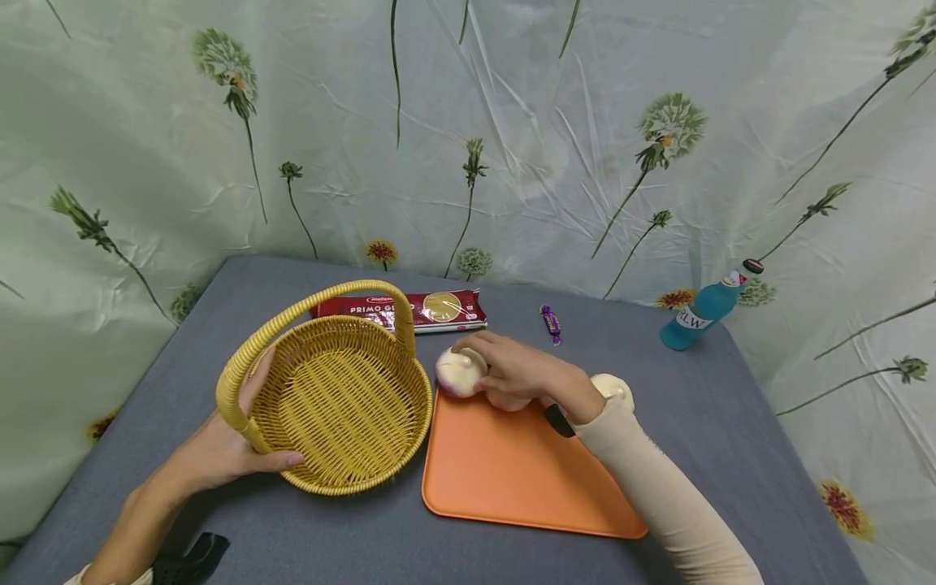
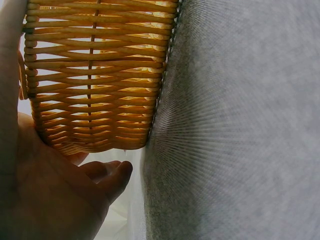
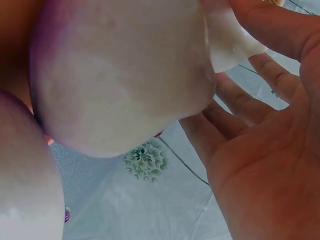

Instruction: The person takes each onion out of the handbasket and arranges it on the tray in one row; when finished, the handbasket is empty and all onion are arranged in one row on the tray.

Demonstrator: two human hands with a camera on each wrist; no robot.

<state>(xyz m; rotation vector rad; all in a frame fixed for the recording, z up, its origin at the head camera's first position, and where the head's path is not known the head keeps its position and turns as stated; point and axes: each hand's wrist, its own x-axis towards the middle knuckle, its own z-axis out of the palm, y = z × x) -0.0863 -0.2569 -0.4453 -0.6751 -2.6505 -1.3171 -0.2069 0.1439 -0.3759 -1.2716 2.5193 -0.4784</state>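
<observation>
My left hand (image 1: 227, 447) grips the yellow wicker basket (image 1: 420, 422) by its left side, with the thumb over the rim and the fingers behind the handle. In the left wrist view the woven side wall (image 2: 100, 75) stands beside the palm. My right hand (image 1: 522, 366) pinches a white-and-purple bulb (image 1: 457, 374) between thumb and fingers at the orange tray's (image 1: 519, 471) far left corner. A second bulb (image 1: 506, 400) lies under that hand, partly hidden. A third bulb (image 1: 614, 390) shows behind the right forearm. The right wrist view has a bulb (image 3: 120, 75) large in front of the palm.
A red pasta packet (image 1: 446, 311) lies behind the basket. Right of it is a small purple wrapped candy (image 1: 551, 324). A blue bottle (image 1: 698, 313) stands at the far right of the grey table, near a flower-patterned curtain (image 1: 556, 162).
</observation>
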